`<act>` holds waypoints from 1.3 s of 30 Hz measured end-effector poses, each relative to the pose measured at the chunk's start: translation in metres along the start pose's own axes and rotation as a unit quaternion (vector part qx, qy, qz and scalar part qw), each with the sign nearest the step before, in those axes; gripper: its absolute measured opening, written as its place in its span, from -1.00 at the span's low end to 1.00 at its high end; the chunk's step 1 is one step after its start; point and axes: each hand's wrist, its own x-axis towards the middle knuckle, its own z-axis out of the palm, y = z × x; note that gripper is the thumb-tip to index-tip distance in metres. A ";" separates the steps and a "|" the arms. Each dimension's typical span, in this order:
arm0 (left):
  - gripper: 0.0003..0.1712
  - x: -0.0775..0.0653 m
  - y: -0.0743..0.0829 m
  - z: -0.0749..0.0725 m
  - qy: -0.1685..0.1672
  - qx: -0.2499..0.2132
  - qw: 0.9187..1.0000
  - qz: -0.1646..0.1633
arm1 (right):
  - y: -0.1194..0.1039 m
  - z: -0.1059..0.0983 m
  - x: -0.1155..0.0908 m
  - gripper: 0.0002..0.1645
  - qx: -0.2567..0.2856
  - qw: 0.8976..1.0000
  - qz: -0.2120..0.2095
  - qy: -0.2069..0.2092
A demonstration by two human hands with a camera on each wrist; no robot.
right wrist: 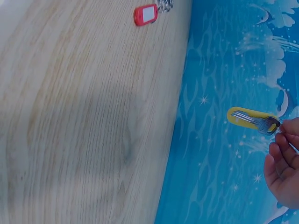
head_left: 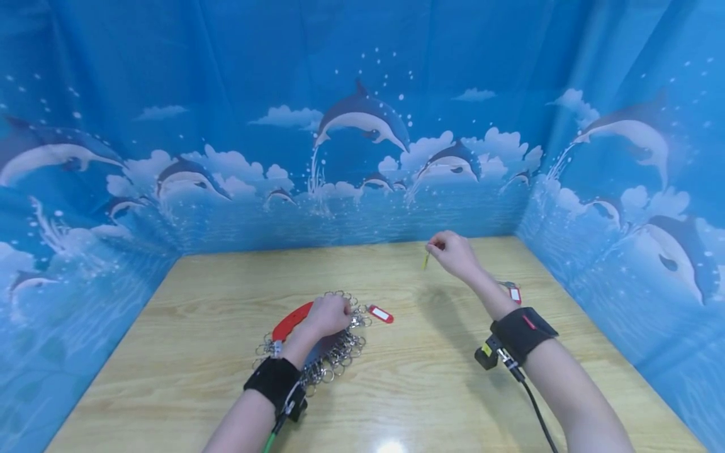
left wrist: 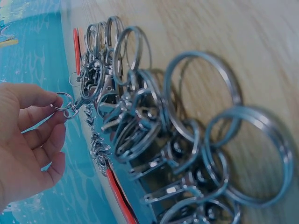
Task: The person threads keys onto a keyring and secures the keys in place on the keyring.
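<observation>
My left hand (head_left: 330,314) is over a red holder (head_left: 290,322) fringed with many metal clasps and split rings. In the left wrist view, thumb and forefinger pinch one small metal ring (left wrist: 69,96) at the holder's far side. Raised above the back right of the table, my right hand (head_left: 454,253) pinches the ring of a key (right wrist: 267,126). A yellow key tag (right wrist: 235,117) hangs with that key. Just right of the holder lies a red key tag (head_left: 381,314) with a white label.
Another red key tag (right wrist: 145,15), with keys beside it, lies on the right of the wooden table (head_left: 408,377), partly behind the right forearm in the head view. A blue dolphin-print curtain (head_left: 255,214) closes off the back and both sides.
</observation>
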 end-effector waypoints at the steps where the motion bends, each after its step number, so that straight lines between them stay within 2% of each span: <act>1: -0.69 0.000 0.000 0.000 0.000 0.000 1.000 -0.001 | -0.001 0.001 0.000 -0.79 0.001 1.000 -0.002 0.000; 16: -0.63 -0.002 0.004 -0.003 -0.008 -0.007 1.000 -0.002 | -0.019 0.013 -0.008 -0.85 0.033 0.999 -0.028 -0.015; 21: -0.61 -0.001 0.003 -0.002 -0.007 -0.003 1.000 0.002 | -0.024 0.021 -0.013 -0.88 0.038 0.997 -0.059 -0.011; 26: -0.56 -0.002 0.003 -0.001 0.000 -0.019 1.000 0.006 | -0.031 0.034 -0.021 -0.93 0.051 0.995 -0.085 -0.016; 32: -0.56 -0.001 0.004 0.000 0.006 -0.028 0.999 -0.017 | -0.039 0.049 -0.031 -0.96 0.063 0.993 -0.085 -0.048; 39: -0.59 -0.002 0.003 0.000 0.025 -0.032 0.998 -0.038 | -0.043 0.062 -0.035 -0.96 0.069 0.991 -0.096 -0.060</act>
